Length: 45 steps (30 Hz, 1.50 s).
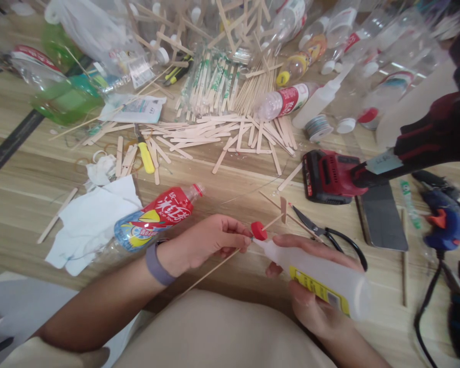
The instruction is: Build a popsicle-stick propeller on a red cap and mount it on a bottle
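Note:
My left hand (pixel 210 241) pinches a thin wooden skewer (pixel 210 271) close to a red bottle cap (pixel 257 231). The skewer runs through or against the cap, and a small flat wooden piece (pixel 283 209) sits at its far end. My right hand (pixel 310 276) is wrapped round a translucent white glue bottle (pixel 325 273) with a yellow label. The bottle is tilted nearly flat, its narrow nozzle pointing left at the cap beside my left fingertips. Whether the nozzle touches the cap, I cannot tell. Black-handled scissors (pixel 331 237) lie just beyond my right hand.
An iced tea bottle (pixel 155 217) lies left of my hands near white paper (pixel 95 220). Flat wooden sticks (pixel 199 133) and a yellow-handled tool (pixel 146 157) lie ahead. At right are a red and black power tool (pixel 329 176), a phone (pixel 383 217) and a blue glue gun (pixel 446 214).

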Each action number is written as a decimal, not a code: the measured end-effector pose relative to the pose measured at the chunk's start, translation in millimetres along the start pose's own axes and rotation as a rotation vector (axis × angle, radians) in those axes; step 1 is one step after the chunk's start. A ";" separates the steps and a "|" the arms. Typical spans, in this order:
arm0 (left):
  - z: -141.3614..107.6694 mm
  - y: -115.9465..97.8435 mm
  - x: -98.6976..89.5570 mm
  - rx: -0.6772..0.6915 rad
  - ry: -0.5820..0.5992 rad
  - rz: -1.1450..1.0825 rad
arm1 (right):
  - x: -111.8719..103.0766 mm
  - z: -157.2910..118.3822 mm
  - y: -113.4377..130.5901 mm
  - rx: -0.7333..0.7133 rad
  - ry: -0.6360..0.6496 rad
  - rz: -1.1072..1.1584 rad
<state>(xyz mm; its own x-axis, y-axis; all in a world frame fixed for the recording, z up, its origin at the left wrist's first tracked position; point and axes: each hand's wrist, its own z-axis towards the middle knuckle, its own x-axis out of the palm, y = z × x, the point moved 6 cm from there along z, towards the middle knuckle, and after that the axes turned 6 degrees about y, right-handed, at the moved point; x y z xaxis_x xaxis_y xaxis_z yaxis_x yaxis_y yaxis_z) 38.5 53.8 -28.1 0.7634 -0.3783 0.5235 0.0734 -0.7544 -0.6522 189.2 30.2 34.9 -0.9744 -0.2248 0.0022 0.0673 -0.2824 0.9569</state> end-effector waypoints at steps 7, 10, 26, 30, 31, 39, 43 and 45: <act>-0.7 -1.8 1.3 -0.002 -0.001 0.002 | 0.4 0.0 -1.0 -0.009 0.027 0.000; -1.0 -1.1 0.1 -0.008 -0.014 0.017 | 1.0 0.3 0.9 -0.024 0.041 -0.022; -0.1 1.9 -0.3 0.011 0.013 0.021 | -5.9 -6.0 -5.2 -0.012 0.008 -0.155; -0.4 -0.2 0.3 -0.005 -0.028 0.004 | -2.4 -2.9 -3.0 -0.030 0.025 -0.113; -0.5 -0.8 0.3 -0.011 -0.042 0.005 | -0.7 -1.4 -1.3 -0.046 0.039 -0.124; -1.0 -3.1 0.7 -0.030 -0.063 0.014 | 1.2 5.3 2.6 -0.083 0.048 -0.149; -0.9 -2.6 -0.1 -0.031 -0.071 0.007 | -0.1 6.0 2.4 -0.088 0.029 -0.164; -1.0 -2.5 0.1 -0.029 -0.066 0.003 | 0.2 5.6 1.0 -0.066 0.037 -0.171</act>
<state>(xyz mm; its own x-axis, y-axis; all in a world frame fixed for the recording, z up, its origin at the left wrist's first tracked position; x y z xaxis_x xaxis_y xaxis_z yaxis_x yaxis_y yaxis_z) 37.8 55.1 -25.9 0.8046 -0.3445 0.4837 0.0533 -0.7694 -0.6366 187.9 35.2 37.5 -0.9645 -0.2021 -0.1703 -0.0831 -0.3799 0.9213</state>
